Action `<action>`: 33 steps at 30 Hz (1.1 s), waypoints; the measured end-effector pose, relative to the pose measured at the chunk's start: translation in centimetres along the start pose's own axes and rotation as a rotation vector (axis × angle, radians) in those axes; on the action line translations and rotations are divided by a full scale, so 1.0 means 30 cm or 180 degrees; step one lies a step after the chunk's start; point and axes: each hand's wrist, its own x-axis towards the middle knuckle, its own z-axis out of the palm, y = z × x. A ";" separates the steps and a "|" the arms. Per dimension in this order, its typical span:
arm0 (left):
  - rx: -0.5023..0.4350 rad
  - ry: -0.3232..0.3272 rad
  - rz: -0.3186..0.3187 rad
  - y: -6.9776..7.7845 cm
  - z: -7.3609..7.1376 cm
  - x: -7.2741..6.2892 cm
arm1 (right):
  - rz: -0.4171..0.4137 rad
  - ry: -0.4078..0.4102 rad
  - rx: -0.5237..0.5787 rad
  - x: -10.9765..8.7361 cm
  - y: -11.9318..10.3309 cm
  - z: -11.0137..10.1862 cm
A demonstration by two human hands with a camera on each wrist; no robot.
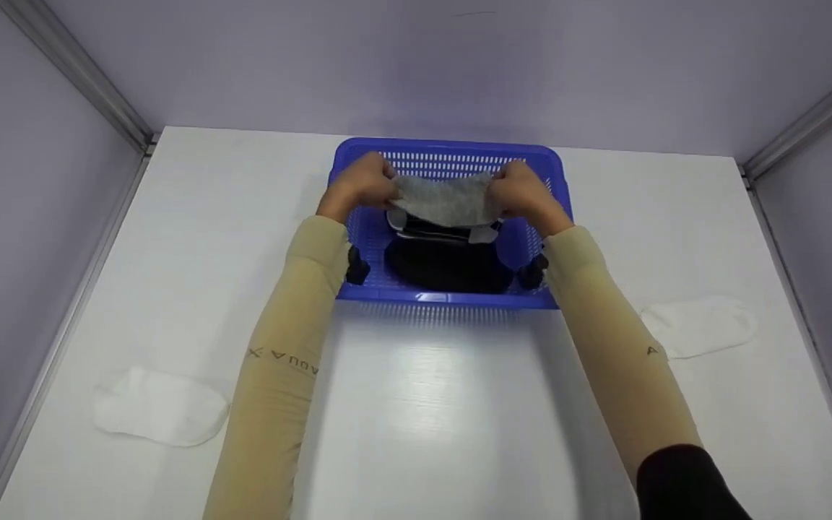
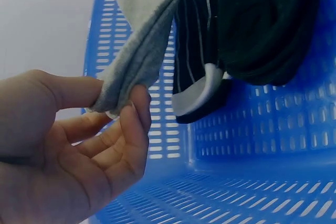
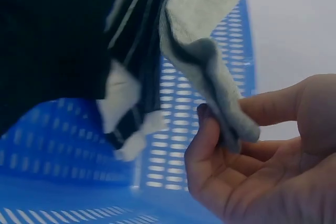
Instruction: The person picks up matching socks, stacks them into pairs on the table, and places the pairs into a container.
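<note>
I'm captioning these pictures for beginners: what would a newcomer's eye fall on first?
Probably the bright blue, rectangular plastic basket at the far middle of the white table. Over it, the left hand and right hand pinch opposite ends of a grey fabric sock; an elongated black fabric item lies in the basket. A flat white fabric sock lies at the table's left, another white sock at its right.

Tbl (image 1: 423, 440) w/ bskt (image 1: 452, 297), 2 wht socks (image 1: 162, 406)

Wears long beige sleeves (image 1: 289, 310) with dark lettering (image 1: 293, 359), plus a black sleeve (image 1: 687, 485) higher up on the right
</note>
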 end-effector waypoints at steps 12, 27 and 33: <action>0.0830 -0.0072 -0.0615 0.007 0.044 0.007 | 0.0128 0.0171 -0.0715 0.001 0.011 0.063; 0.1098 -0.0370 -0.0011 0.059 0.087 0.029 | -0.0479 -0.0213 -0.1547 0.003 -0.009 0.107; 0.1111 -0.0472 -0.0283 0.030 0.099 0.028 | -0.0278 -0.0324 -0.1687 0.005 -0.015 0.127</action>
